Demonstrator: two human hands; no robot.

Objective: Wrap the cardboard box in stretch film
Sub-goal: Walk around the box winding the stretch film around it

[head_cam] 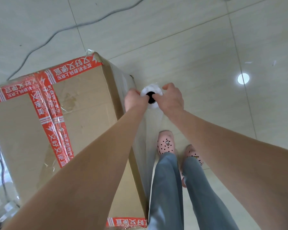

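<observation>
The grip is two-handed and closed. The left hand (pixel 134 100) and the right hand (pixel 171 99) curl round the top end of a stretch film roll (pixel 151 89), one from each side. The roll is seen end-on, white with a dark core opening. Fingertips of both hands lie at the rim of that opening. How far they go inside cannot be told.

Both forearms are bare and reach forward and down, nearly straight, meeting at the roll. The left arm crosses above the near right part of the cardboard box (pixel 83 103).

A sheet of clear film (pixel 144 146) runs from the roll back along the box's right side toward its near right corner. More film lies glossy over that side. The roll hangs just beside the same side, near the box's far right corner.

The box stands on the tiled floor (pixel 198 47), to the person's left. Red printed tape (pixel 57 140) crosses its top and runs along its far edge.

The person wears grey-blue jeans (pixel 166 180) and pink spotted clogs (pixel 165 143) and stands close beside the box. A grey cable (pixel 57 32) trails over the floor beyond the box's far edge.
</observation>
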